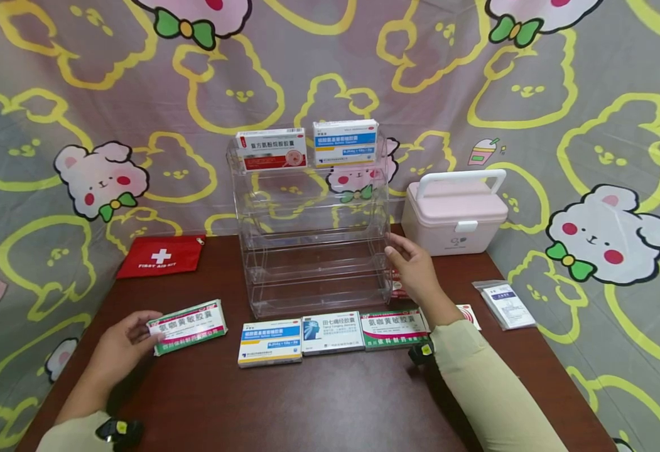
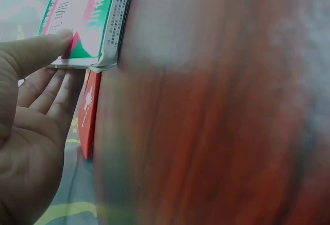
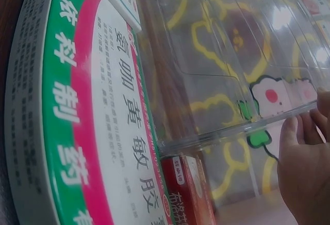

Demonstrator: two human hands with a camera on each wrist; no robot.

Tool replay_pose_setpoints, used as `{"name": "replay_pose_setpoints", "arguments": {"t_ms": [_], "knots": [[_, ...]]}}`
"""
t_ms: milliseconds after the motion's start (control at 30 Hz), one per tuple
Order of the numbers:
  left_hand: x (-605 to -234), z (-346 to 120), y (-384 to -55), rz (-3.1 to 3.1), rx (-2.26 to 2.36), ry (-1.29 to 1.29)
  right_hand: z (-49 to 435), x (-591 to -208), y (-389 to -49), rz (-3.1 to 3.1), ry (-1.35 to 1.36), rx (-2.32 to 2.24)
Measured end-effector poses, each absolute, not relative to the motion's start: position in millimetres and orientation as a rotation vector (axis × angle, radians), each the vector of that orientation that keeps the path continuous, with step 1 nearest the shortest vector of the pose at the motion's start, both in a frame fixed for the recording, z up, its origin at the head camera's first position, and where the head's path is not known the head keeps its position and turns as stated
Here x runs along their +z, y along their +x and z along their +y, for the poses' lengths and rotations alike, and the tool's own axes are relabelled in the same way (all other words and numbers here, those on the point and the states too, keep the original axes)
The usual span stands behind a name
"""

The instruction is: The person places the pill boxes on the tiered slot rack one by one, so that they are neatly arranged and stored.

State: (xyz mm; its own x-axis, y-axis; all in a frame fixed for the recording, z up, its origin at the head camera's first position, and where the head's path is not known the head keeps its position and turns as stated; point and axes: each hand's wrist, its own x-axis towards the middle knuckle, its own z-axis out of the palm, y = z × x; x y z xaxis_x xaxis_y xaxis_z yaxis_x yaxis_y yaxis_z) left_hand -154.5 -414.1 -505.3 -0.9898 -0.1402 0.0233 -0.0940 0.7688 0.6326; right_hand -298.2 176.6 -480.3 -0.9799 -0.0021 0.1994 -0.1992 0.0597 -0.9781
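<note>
Between the fingers of the left hand (image 1: 120, 350), a green-and-white medicine box (image 1: 191, 328) is pinched over the bench (image 1: 330, 408); at centre, a clear rack (image 1: 315, 271) is gripped by its right edge in the right hand's (image 1: 417, 270) fingers.

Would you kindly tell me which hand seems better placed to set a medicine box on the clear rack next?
Likely the left hand: it holds a green-and-white medicine box, while the right hand carries no box and seems to grip the clear rack by its side.
</note>
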Motion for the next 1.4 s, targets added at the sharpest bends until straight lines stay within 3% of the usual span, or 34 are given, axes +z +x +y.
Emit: {"name": "replay_pose_setpoints", "arguments": {"t_ms": [567, 833, 1133, 1400], "knots": [[-505.1, -409.6, -161.8, -2.779, -1.025, 0.314, 176.4, -481.0, -298.0, -2.162, 0.22, 2.037], [-497.3, -407.2, -163.6, -2.553, -1.375, 0.496, 175.6, -479.2, -296.2, -2.176, 0.211, 2.025], [-464.9, -372.0, -173.8, -1.966, -1.997, 0.162, 176.7, -478.9, -295.7, -2.171, 0.193, 2.049], [-423.6, -321.5, -194.4, -1.745, -2.045, 0.025, 176.4, -478.1, -295.5, -2.179, 0.186, 2.035]]}}
